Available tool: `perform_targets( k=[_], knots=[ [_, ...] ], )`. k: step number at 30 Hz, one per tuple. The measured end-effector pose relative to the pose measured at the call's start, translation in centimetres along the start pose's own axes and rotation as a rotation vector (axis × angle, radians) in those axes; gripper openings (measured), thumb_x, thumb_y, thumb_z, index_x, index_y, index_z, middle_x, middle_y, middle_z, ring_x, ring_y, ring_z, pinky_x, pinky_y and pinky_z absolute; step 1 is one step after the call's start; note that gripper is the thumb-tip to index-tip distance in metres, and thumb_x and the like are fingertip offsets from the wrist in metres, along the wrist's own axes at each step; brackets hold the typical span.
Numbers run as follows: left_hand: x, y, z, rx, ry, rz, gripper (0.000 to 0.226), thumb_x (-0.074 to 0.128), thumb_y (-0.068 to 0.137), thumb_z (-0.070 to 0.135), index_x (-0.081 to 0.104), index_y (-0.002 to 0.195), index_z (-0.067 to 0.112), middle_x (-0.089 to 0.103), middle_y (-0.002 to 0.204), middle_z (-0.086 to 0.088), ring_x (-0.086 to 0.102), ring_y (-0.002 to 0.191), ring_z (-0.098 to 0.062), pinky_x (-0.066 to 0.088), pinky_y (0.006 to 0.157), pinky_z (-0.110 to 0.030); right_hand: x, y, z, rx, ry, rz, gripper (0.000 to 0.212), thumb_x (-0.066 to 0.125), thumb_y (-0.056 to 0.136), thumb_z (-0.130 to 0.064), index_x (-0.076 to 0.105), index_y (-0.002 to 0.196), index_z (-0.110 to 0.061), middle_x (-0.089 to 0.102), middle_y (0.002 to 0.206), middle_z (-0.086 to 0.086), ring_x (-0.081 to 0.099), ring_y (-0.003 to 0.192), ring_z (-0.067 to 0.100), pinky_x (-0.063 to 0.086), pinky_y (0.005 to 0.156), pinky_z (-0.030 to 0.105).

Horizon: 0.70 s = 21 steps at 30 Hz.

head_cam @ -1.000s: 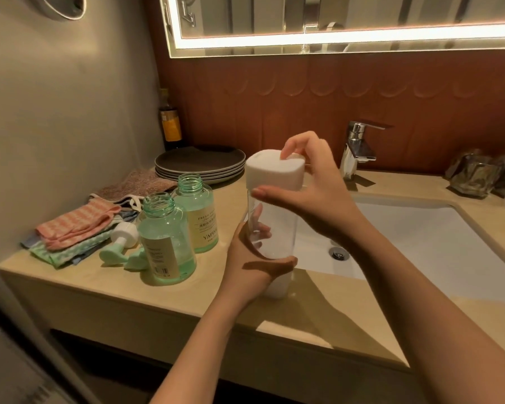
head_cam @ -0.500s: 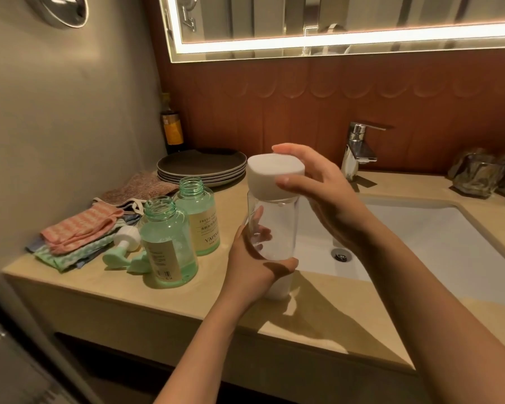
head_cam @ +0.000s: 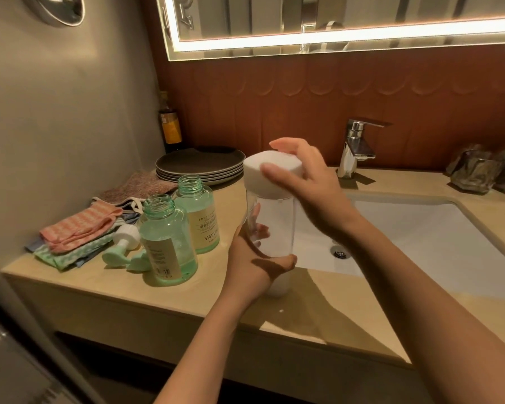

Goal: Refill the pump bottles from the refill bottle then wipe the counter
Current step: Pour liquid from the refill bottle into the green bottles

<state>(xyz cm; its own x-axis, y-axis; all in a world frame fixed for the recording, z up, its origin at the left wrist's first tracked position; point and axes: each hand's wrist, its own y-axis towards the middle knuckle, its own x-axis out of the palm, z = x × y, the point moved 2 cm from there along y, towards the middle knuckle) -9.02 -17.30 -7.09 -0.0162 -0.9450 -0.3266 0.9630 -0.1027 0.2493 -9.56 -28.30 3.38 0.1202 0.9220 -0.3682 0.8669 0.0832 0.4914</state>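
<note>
A clear refill bottle [head_cam: 271,223] with a wide white cap [head_cam: 270,177] stands on the beige counter [head_cam: 318,304] by the sink's left edge. My left hand [head_cam: 254,258] grips its body from the near side. My right hand [head_cam: 306,182] holds the cap from the right, fingers curled over its top. Two green pump bottles stand open to the left: the nearer one [head_cam: 168,243] and a farther one [head_cam: 200,217]. Their two pump heads [head_cam: 123,246] lie on the counter beside them.
Folded cloths [head_cam: 79,231] lie at the counter's left end. A stack of dark plates [head_cam: 200,164] and a dark bottle [head_cam: 169,126] stand at the back. The white sink [head_cam: 420,237] and chrome tap [head_cam: 354,150] are right, with a glass dish [head_cam: 475,173] beyond.
My right hand has turned on the white cap, its fingers sweeping from the cap's left side round to its top and right. The bottle and my left hand stay in place.
</note>
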Motion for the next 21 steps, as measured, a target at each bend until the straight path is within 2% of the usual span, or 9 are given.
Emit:
perform_targets(
  k=[2, 5, 8, 11, 17, 21],
  knots=[
    [0.0, -0.1, -0.1, -0.005, -0.041, 0.005, 0.101, 0.083, 0.066, 0.015, 0.025, 0.147, 0.029, 0.051, 0.118, 0.005, 0.049, 0.105, -0.005, 0.037, 0.076, -0.005, -0.9, 0.3, 0.2, 0.054, 0.199, -0.156, 0.067, 0.052, 0.073, -0.043, 0.041, 0.137, -0.025, 0.044, 0.134, -0.005, 0.047, 0.115, 0.007, 0.043, 0.083, 0.016],
    [-0.1, -0.3, -0.3, 0.001, -0.072, 0.01, 0.1, 0.084, 0.065, 0.015, 0.027, 0.146, 0.031, 0.051, 0.121, 0.006, 0.049, 0.1, 0.0, 0.035, 0.075, -0.004, -2.1, 0.6, 0.3, 0.066, 0.278, -0.223, 0.07, 0.063, 0.072, -0.034, 0.041, 0.137, -0.025, 0.052, 0.134, -0.003, 0.052, 0.118, 0.011, 0.049, 0.094, 0.026],
    [0.0, -0.3, -0.3, 0.007, -0.071, -0.005, 0.1, 0.084, 0.066, 0.016, 0.025, 0.147, 0.031, 0.049, 0.124, 0.006, 0.048, 0.105, -0.002, 0.035, 0.078, -0.006, -1.9, 0.6, 0.3, 0.062, 0.199, -0.145, 0.074, 0.08, 0.065, -0.041, 0.047, 0.129, -0.026, 0.056, 0.123, -0.002, 0.055, 0.112, 0.014, 0.053, 0.084, 0.023],
    [-0.1, -0.2, -0.2, 0.013, -0.076, -0.019, 0.099, 0.083, 0.067, 0.014, 0.025, 0.147, 0.03, 0.049, 0.128, 0.003, 0.049, 0.11, -0.006, 0.036, 0.081, -0.007, -1.5, 0.6, 0.1, 0.039, 0.152, -0.075, 0.073, 0.074, 0.057, -0.043, 0.051, 0.124, -0.023, 0.056, 0.116, -0.004, 0.053, 0.107, 0.011, 0.051, 0.073, 0.015],
    [-0.1, -0.3, -0.1, 0.015, -0.044, -0.01, 0.099, 0.083, 0.067, 0.016, 0.025, 0.147, 0.029, 0.051, 0.123, 0.007, 0.05, 0.111, -0.008, 0.041, 0.094, -0.024, -1.6, 0.4, -0.2, 0.0, 0.105, -0.223, 0.067, 0.071, 0.06, -0.035, 0.05, 0.123, -0.022, 0.054, 0.116, -0.004, 0.056, 0.107, 0.013, 0.053, 0.079, 0.017],
    [0.1, -0.5, -0.2, 0.037, -0.028, 0.023, 0.093, 0.083, 0.067, 0.015, 0.031, 0.144, 0.027, 0.053, 0.114, 0.017, 0.051, 0.112, -0.006, 0.04, 0.097, -0.023, -1.4, 0.2, 0.0, -0.034, 0.073, -0.1, 0.061, 0.08, 0.067, -0.024, 0.055, 0.122, -0.016, 0.059, 0.114, -0.003, 0.057, 0.104, 0.009, 0.053, 0.076, 0.016]
  ],
)
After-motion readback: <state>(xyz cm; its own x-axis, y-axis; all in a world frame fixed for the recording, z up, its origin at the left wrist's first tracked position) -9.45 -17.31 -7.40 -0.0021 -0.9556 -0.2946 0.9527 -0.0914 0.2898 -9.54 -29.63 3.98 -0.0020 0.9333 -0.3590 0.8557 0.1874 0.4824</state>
